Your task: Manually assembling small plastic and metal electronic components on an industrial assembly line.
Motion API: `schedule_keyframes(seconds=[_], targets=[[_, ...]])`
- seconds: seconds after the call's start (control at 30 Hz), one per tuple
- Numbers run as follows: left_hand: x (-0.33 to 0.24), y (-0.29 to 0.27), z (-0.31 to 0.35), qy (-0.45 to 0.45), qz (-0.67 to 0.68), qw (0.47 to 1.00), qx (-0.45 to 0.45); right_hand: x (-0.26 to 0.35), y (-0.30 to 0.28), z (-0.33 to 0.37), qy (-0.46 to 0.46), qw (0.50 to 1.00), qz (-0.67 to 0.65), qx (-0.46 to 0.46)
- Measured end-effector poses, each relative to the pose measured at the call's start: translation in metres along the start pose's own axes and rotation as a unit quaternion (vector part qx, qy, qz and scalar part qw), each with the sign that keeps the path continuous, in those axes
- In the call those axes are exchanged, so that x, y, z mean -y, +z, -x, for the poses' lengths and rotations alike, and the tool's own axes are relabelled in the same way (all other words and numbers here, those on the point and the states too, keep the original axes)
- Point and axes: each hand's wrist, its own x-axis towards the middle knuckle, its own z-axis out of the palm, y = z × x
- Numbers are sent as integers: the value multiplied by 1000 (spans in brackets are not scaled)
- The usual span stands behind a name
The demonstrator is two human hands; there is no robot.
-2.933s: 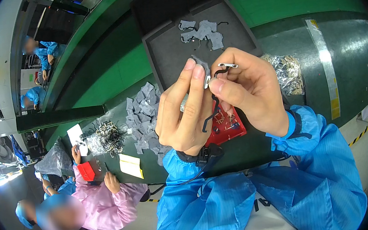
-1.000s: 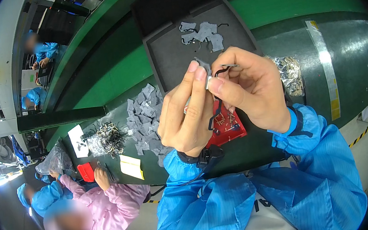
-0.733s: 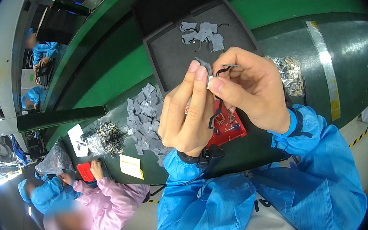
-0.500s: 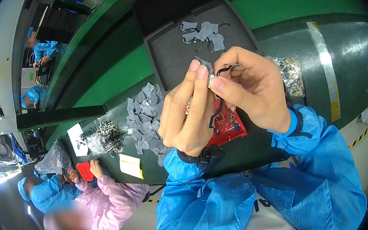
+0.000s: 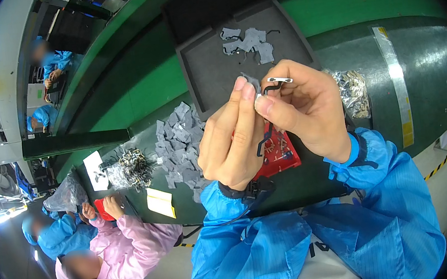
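My left hand (image 5: 232, 144) is closed, pinching a thin grey sheet-like piece (image 5: 251, 82) between thumb and fingertips. Against its edge my right hand (image 5: 314, 110) pinches a thin black bent strip (image 5: 268, 88), which looks like a flex cable with a small white-and-black end (image 5: 280, 80). The fingertips meet, so the join between the two parts is hidden. Below the fingers hangs another length of the black strip. Under the hands lies a red tray (image 5: 290, 160) with small metal parts. Beyond them, a black tray (image 5: 200, 76) bears several grey pieces with black strips (image 5: 252, 40).
A heap of grey pieces (image 5: 179, 144) lies left of my hands. Farther left are a tangle of dark strips (image 5: 134, 170) and a yellow paper (image 5: 160, 203). On the right sits a bag of metallic parts (image 5: 351, 93). A person in pink (image 5: 130, 244) works at the left.
Both hands have shifted very slightly, and the strip's white end has turned to show its face more. My grips are the same. The person in pink has moved head and hands.
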Motion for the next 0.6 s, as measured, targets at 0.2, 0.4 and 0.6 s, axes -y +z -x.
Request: schedule_keyframes(seconds=[0.2, 0.4, 0.6], targets=[[-4, 2, 0, -16, 13, 1000, -3, -3, 0, -1, 9, 1000, -27, 0], [-7, 3, -1, -7, 7, 1000, -2, -2, -2, -1, -12, 1000, -8, -3], [-2, 5, -2, -21, 22, 999, -17, -7, -3, -3, -47, 998, 51, -6]])
